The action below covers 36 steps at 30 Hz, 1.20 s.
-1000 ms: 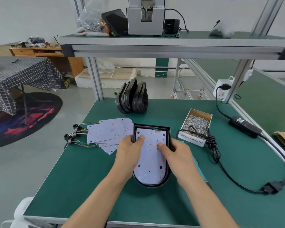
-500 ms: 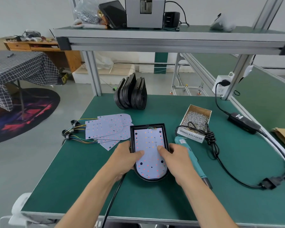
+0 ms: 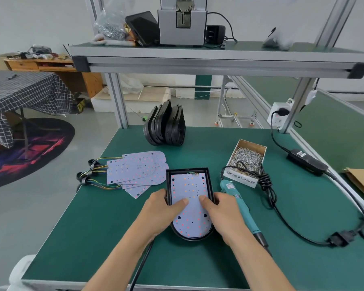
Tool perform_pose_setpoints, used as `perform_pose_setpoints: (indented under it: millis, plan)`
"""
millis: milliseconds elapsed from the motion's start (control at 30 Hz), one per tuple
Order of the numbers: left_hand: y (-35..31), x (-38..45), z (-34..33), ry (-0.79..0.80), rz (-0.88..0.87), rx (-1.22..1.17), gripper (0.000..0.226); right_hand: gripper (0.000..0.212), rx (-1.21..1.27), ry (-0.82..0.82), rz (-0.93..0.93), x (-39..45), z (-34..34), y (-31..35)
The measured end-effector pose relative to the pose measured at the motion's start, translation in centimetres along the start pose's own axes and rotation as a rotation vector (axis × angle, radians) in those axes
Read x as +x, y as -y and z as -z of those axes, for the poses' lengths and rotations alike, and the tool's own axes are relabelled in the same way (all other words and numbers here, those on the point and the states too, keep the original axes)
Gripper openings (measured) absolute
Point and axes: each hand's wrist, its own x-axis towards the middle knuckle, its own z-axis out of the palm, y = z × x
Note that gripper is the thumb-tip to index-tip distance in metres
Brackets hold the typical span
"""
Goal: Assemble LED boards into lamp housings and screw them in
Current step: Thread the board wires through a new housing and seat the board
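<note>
Low in the centre of the frame, your left hand (image 3: 160, 208) and right hand (image 3: 221, 211) clasp the sides of a black, matte lamp housing (image 3: 189, 172), square at its far end and rounded toward you, with both thumbs pressed flat on the pale, smooth LED board (image 3: 188, 190) dotted red and orange that sits inside it. Just left of it lies a fanned stack of spare LED boards (image 3: 136, 168) with coloured wire tails, and above centre more empty housings (image 3: 166, 126) stand on edge. Touching your right wrist lies a teal electric screwdriver (image 3: 243, 208), beside a cardboard screw box (image 3: 247, 158) heaped with shiny screws and half-draped by a knotted black cable (image 3: 266, 181) on the green bench mat (image 3: 219, 263).
</note>
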Motion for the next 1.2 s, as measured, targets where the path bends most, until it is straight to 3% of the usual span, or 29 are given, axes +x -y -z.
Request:
perform_pose_setpoints:
  millis: [100, 200, 267, 333, 367, 433, 533, 767, 967, 1100, 1200]
  plan:
    - [-0.3, -0.4, -1.0, -0.16, -0.013, 0.134, 0.028, 0.043, -0.038, 0.001, -0.016, -0.3, 0.0, 0.0]
    - [-0.2, -1.8, -2.6, -0.406, -0.117, 0.281, 0.06, 0.053, -0.102, -0.017, -0.01, -0.6, 0.0, 0.1]
    - [0.1, -2.8, -3.4, -0.487, -0.416, 0.383, 0.048, 0.054, -0.185, -0.031, -0.006, -0.7, 0.2, 0.3]
    - [0.9, -3.5, -3.9, -0.437, -0.734, 0.531, 0.024, 0.05, -0.269, -0.042, -0.006, -0.7, 0.3, 0.6]
    - [1.3, -3.7, -4.1, -0.376, -0.801, 0.582, 0.022, 0.046, -0.323, -0.038, -0.006, -0.7, 0.3, 0.8]
    - [1.8, -3.9, -4.1, -0.31, -0.817, 0.627, 0.024, 0.04, -0.478, -0.028, -0.009, -1.0, 0.3, 1.3]
    - [1.9, -3.9, -4.4, -0.334, -0.854, 0.687, 0.024, 0.042, -0.648, -0.063, 0.007, -1.5, 0.2, 1.6]
    - [0.9, -3.9, -4.6, -0.38, -0.845, 0.842, 0.023, 0.044, -0.769, -0.097, 0.052, -2.9, 1.4, 2.4]
    - [-0.8, -3.4, -4.4, -0.349, -0.805, 0.957, 0.028, 0.035, -0.863, -0.257, 0.149, -4.1, 6.6, 1.6]
    - [-2.2, -3.3, -4.5, -0.316, -0.785, 0.916, 0.028, 0.056, -0.976, -0.083, 0.042, -4.0, 8.6, 0.2]
    - [-4.1, -2.5, -4.8, -0.302, -0.79, 0.724, 0.021, 0.053, -0.945, 0.026, -0.007, -3.7, 8.4, 0.1]
